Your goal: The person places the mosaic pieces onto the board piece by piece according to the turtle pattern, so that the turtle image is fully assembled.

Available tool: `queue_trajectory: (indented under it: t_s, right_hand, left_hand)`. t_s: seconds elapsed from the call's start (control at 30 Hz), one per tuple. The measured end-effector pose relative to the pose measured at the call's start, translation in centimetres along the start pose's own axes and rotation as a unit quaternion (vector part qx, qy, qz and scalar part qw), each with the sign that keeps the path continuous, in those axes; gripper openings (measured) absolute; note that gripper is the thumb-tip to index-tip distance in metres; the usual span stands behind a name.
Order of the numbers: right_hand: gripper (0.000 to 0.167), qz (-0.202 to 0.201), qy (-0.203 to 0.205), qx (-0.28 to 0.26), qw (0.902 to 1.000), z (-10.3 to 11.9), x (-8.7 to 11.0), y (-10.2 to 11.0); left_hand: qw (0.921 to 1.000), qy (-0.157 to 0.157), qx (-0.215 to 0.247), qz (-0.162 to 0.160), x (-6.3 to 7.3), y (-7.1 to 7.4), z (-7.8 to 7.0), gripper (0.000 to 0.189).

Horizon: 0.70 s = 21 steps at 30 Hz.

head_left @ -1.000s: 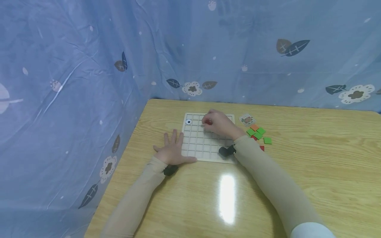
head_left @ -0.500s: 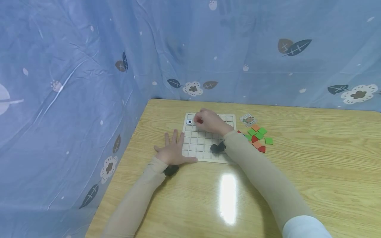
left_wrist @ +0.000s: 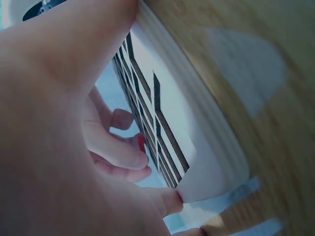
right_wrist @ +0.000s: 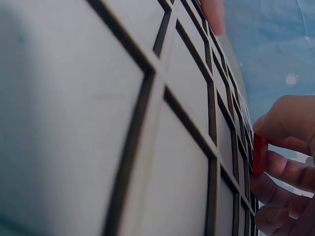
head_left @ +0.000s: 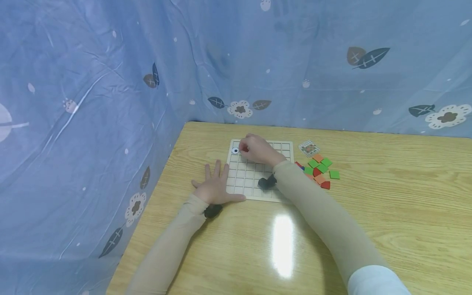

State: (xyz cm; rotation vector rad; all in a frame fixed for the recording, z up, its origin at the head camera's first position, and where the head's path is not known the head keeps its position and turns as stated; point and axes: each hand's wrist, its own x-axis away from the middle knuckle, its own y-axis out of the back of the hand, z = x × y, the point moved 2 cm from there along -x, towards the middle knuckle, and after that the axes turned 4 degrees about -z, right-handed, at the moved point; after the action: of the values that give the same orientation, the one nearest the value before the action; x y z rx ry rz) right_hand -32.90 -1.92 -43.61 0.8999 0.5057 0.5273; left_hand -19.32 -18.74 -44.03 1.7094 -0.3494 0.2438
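Observation:
A pale grid board (head_left: 239,181) of square cells lies on the table. My left hand (head_left: 214,191) rests with its fingers spread at the board's left side, its thumb along the front left corner. My right hand (head_left: 259,149) pinches a small red tile (right_wrist: 260,153) over the upper left cells, beside a white round eye-like mark (head_left: 235,150) on a square at the board's left edge. In the right wrist view the red tile stands on edge between thumb and fingers, close to the grid. The right forearm hides part of the board's right side.
Right of the board lies a loose pile of green tiles (head_left: 322,168), orange tiles (head_left: 318,157) and red tiles (head_left: 325,185), with a bit of blue beside the sleeve. A small picture card (head_left: 309,148) lies behind them. A blue curtain (head_left: 302,61) borders the table.
My right hand has moved left across the board with the red tile, to beside the eye-like mark, slowing over the last half second. More of the tile pile now shows. The left hand stays put.

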Motion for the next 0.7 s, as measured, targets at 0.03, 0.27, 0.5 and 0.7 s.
queue_trajectory:
  t_s: [0.03,0.27,0.5,0.7]
  right_hand:
    - [0.013,0.003,-0.001,0.001,1.0000,0.10,-0.07,0.00]
    - [0.020,0.022,-0.014,0.017,0.9995,0.43,-0.40,-0.05]
    - [0.022,0.022,-0.010,0.019,0.9995,0.26,-0.47,-0.29]
    - [0.023,0.019,-0.014,0.015,0.9996,0.34,-0.43,-0.45]
  left_hand:
    - [1.0000,-0.001,0.000,0.000,0.00,0.00,0.00,0.131]
    - [1.0000,-0.001,0.004,0.002,-0.04,-0.05,0.01,0.130]
    - [1.0000,-0.003,0.003,-0.004,0.00,0.00,-0.05,0.130]
    - [0.9999,0.000,-0.010,0.004,0.07,0.13,-0.15,0.130]
